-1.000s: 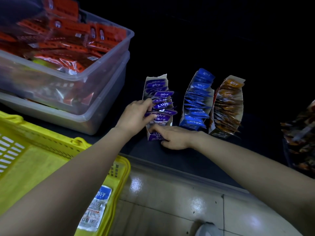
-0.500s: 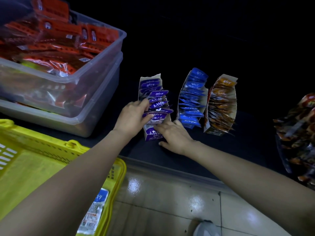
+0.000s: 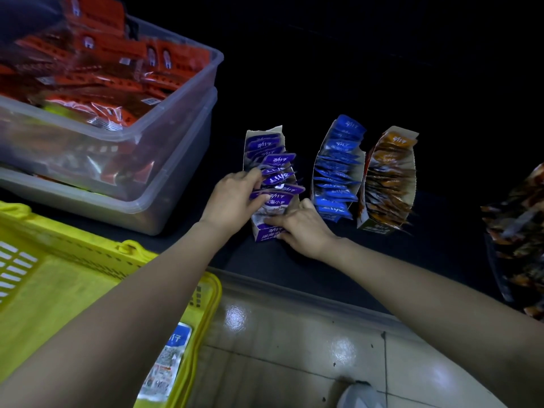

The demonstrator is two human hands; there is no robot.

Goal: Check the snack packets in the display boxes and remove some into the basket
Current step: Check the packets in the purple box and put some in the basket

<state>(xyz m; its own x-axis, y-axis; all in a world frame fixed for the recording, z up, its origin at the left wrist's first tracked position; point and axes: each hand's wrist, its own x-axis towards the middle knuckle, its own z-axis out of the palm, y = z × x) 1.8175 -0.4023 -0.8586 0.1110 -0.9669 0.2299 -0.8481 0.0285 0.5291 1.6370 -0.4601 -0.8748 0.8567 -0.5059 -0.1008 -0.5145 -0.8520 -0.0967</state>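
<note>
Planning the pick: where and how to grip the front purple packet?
Pinch the packet by its top edge, from above: it stands on edge, packed in the box, so only the top shows. The right hand holds the box front, blocking a frontal approach.

Dim, edge-warped view; floor tiles [image 3: 235, 318] glare, background seemingly black.
</note>
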